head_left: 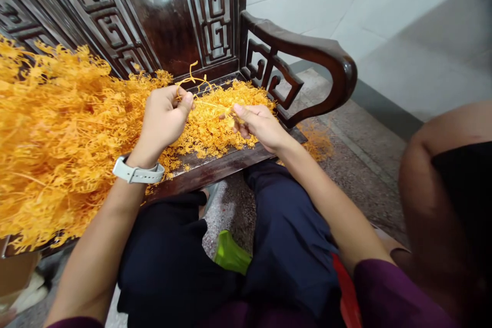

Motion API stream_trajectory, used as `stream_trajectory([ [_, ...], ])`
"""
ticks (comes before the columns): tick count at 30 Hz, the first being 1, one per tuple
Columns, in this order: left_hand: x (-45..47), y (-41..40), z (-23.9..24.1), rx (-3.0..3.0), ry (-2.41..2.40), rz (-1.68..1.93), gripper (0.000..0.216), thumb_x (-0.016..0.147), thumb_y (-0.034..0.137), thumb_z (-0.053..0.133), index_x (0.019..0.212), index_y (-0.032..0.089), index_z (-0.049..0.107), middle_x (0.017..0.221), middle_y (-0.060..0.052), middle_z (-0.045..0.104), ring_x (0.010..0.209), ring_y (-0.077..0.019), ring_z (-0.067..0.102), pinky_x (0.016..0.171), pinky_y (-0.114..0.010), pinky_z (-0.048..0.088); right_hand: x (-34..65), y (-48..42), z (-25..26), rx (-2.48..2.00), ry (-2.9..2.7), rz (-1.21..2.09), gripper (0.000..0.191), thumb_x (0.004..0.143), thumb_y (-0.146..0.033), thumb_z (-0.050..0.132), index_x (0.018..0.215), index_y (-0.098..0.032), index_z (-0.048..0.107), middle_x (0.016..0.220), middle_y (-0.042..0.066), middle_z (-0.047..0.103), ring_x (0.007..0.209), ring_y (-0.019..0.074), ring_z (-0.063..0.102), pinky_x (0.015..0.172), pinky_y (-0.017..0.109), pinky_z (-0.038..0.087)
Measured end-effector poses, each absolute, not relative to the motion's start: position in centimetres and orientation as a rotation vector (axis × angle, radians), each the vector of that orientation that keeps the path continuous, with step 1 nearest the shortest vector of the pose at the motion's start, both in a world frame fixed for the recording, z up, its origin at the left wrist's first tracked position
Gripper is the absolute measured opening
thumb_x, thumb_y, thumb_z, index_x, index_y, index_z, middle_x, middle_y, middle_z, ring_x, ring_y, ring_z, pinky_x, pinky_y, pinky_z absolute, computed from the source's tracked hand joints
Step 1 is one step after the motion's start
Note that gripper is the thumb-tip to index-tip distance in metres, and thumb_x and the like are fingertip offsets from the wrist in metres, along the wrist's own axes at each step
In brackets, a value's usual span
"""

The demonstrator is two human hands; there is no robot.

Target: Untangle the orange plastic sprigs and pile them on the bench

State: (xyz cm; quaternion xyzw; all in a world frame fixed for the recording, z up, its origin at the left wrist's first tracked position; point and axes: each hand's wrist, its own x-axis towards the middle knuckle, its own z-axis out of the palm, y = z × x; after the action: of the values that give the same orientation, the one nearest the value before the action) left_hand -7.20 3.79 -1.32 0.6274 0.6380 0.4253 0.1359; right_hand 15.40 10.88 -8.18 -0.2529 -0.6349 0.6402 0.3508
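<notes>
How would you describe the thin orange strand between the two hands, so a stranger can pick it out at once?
On the seat of the dark carved wooden bench lies a big heap of orange branching sprigs. Above it, the left hand and right hand pinch one thin orange strand. It alone stretches bare between them, its forked end curling up above the tangle.

Head-worn view, facing forward and down, close above left hand (165, 120), right hand (261, 125), carved wooden bench (165, 20)

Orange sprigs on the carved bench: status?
Left hand and right hand pinching a thin orange strand. Pile of orange sprigs on dark carved wooden bench. Another person's arm close at right.
</notes>
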Motion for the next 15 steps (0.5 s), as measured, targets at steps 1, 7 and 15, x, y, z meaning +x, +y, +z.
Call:
stream_trajectory([
  [1, -7.3, 3.8, -1.3, 1.82, 1.846, 1.238, 0.03, 0.095, 0.026, 0.064, 0.067, 0.02, 0.057, 0.058, -0.001, 0.056, 0.053, -0.0131, 0.047, 0.055, -0.031, 0.032, 15.4, 10.9, -8.2, -0.658, -1.64, 1.644, 0.057, 0.095, -0.069, 0.064, 0.071, -0.018, 0.062, 0.065, 0.002, 0.06, 0.051, 0.0069, 0.043, 0.05, 0.027, 0.028],
  [7, -7.3, 4.0, -1.3, 1.698, 1.769, 1.354, 0.029, 0.097, 0.024, 0.065, 0.069, 0.019, 0.059, 0.056, -0.001, 0.057, 0.048, -0.0107, 0.042, 0.05, -0.028, 0.028, 15.1, 11.2, -8.1, -0.748, -1.408, 1.661, 0.031, 0.094, -0.051, 0.069, 0.102, -0.021, 0.063, 0.08, 0.0, 0.064, 0.053, 0.007, 0.045, 0.048, 0.025, 0.03],
  [15, -5.1, 4.2, -1.3, 1.206, 1.443, 1.451, 0.02, 0.096, 0.027, 0.07, 0.081, 0.017, 0.063, 0.061, 0.001, 0.058, 0.045, -0.0072, 0.037, 0.043, -0.022, 0.024, 13.2, 10.0, -7.5, -0.802, -1.414, 1.66, 0.041, 0.091, -0.061, 0.07, 0.097, -0.02, 0.063, 0.087, 0.003, 0.067, 0.058, 0.0085, 0.05, 0.05, 0.025, 0.038],
])
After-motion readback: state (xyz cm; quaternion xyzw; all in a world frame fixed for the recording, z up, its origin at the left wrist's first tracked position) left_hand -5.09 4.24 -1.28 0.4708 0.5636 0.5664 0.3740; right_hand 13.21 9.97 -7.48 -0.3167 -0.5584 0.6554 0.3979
